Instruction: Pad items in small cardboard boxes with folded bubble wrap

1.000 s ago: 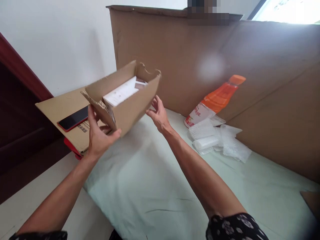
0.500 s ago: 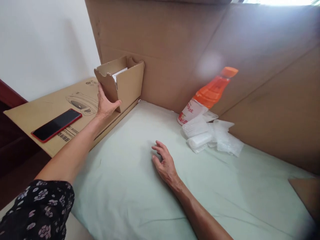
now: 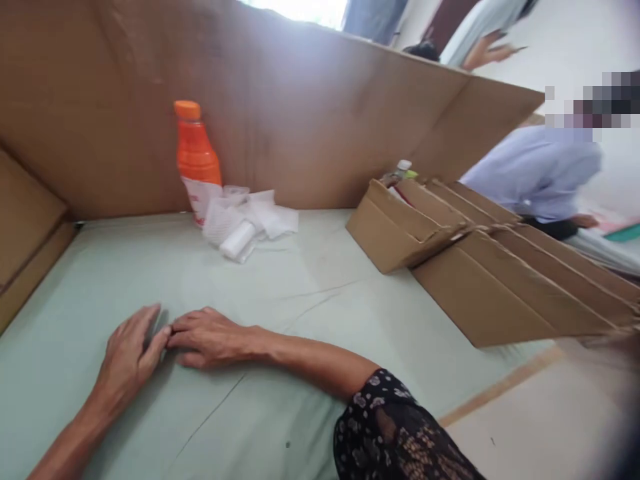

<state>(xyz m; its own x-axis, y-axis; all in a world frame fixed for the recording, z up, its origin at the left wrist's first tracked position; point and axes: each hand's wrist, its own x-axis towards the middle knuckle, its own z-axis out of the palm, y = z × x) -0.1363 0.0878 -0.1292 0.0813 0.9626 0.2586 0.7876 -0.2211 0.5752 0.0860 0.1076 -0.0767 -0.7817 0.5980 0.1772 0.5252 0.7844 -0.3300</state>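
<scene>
My left hand (image 3: 131, 350) rests on the pale green cloth (image 3: 310, 327), thumb apart from the fingers and nothing in it. Fingers loosely stretched, my right hand (image 3: 207, 339) lies beside it and holds nothing that I can see. Its fingertips meet or nearly meet my left thumb. Beyond the hands, an orange bottle (image 3: 197, 157) with an orange cap and a white label stands against the cardboard wall (image 3: 310, 127). Crumpled bubble wrap (image 3: 245, 223) lies in front of the bottle and hides part of its base.
Open cardboard boxes (image 3: 493, 287) stand on the right, one holding a white-capped bottle (image 3: 403, 168). A cardboard box edge (image 3: 37, 257) borders the left. Behind the wall are a person in a light shirt (image 3: 540, 167) and another person's hand (image 3: 493, 52).
My view has swung right, bringing the boxes and people into sight. My left hand has let go of the small cardboard box and come down beside my right hand on the cloth.
</scene>
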